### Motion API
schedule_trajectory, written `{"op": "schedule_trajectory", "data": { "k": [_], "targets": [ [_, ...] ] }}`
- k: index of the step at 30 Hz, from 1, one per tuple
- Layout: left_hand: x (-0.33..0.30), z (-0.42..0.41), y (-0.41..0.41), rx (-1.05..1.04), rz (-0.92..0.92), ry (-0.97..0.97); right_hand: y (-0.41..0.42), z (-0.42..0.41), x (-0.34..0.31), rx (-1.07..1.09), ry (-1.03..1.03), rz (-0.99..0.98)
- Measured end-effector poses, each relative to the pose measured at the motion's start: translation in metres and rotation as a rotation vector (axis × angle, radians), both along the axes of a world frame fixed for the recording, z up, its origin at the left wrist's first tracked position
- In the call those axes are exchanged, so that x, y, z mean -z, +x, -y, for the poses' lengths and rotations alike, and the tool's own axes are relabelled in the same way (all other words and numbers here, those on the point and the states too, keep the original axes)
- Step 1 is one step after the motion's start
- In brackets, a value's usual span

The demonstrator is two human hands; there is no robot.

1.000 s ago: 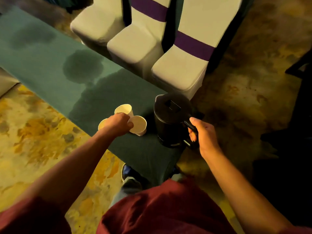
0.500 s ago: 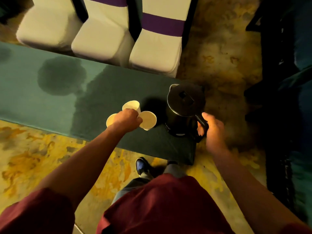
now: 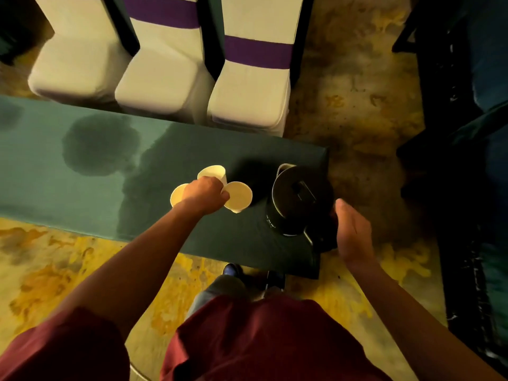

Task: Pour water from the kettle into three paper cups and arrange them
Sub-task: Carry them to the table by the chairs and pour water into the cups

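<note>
Three white paper cups stand bunched together on the green-clothed table (image 3: 68, 193): one far (image 3: 213, 171), one left (image 3: 177, 195), one right (image 3: 239, 196). My left hand (image 3: 204, 196) lies over the middle of the bunch, with its fingers curled down onto the rims and holding the cups together. The black kettle (image 3: 299, 199) stands with its lid closed near the table's right end, just right of the cups. Just right of the kettle's handle is my right hand (image 3: 353, 229), thumb up and palm turned toward it, holding nothing that I can see.
Dark wet patches (image 3: 99, 144) mark the cloth left of the cups. Three white chairs with purple bands (image 3: 165, 78) stand against the table's far side. The table's right end (image 3: 323, 215) is beside the kettle. Dark furniture (image 3: 467, 160) fills the right side.
My right hand has come off the kettle's handle and opened beside it. My left hand has stayed on the cups. The view has swung round, so the table lies more level.
</note>
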State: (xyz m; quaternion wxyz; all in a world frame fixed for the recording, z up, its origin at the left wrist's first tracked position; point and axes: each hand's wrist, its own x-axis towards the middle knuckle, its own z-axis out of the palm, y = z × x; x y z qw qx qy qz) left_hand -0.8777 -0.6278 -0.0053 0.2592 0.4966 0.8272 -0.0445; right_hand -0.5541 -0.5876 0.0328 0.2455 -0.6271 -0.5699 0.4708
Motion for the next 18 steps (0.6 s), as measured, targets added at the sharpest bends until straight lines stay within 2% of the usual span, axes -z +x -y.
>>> {"op": "schedule_trajectory", "data": {
  "k": [3, 5, 9, 11, 12, 16, 18],
  "targets": [
    [0.000, -0.010, -0.008, 0.018, 0.012, -0.007, -0.014, -0.010, -0.017, 0.005, 0.320, 0.104],
    [0.002, -0.017, -0.013, 0.039, 0.005, 0.010, -0.029, -0.014, -0.028, 0.013, 0.483, 0.093],
    [0.008, -0.034, -0.027, 0.085, -0.008, 0.044, -0.076, -0.002, -0.066, -0.087, 0.555, -0.161],
    [0.013, -0.039, -0.034, 0.153, -0.023, 0.014, -0.108, 0.010, -0.073, -0.269, 0.488, -0.170],
    [0.015, -0.039, -0.035, 0.174, -0.027, 0.004, -0.123, 0.017, -0.069, -0.352, 0.437, -0.115],
    [0.023, -0.042, -0.044, 0.303, -0.056, -0.013, -0.182, 0.038, -0.021, -0.536, 0.085, 0.456],
    [0.024, -0.039, -0.049, 0.361, -0.031, 0.005, -0.196, 0.042, 0.006, -0.589, -0.064, 0.601]
  ]
}}
